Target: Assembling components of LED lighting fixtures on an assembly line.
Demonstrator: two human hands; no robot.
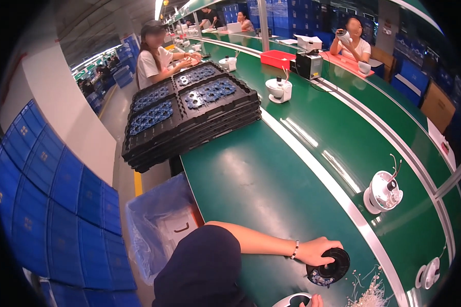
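Stretched across the bench, my left hand, with a beaded bracelet at its wrist, grips a black round disc part. A small circuit board shows on the disc's near side. At the lower edge of the picture, the fingers of my right hand curl at the rim of a white round housing with a dark inside. Most of that hand and housing is cut off. Beside them lies a bundle of thin white wires.
Stacked black trays with blue circuit boards stand at the bench's far left. White device bodies with upright wires sit on the green conveyor. A plastic-lined blue bin is left of the bench. Co-workers sit farther off.
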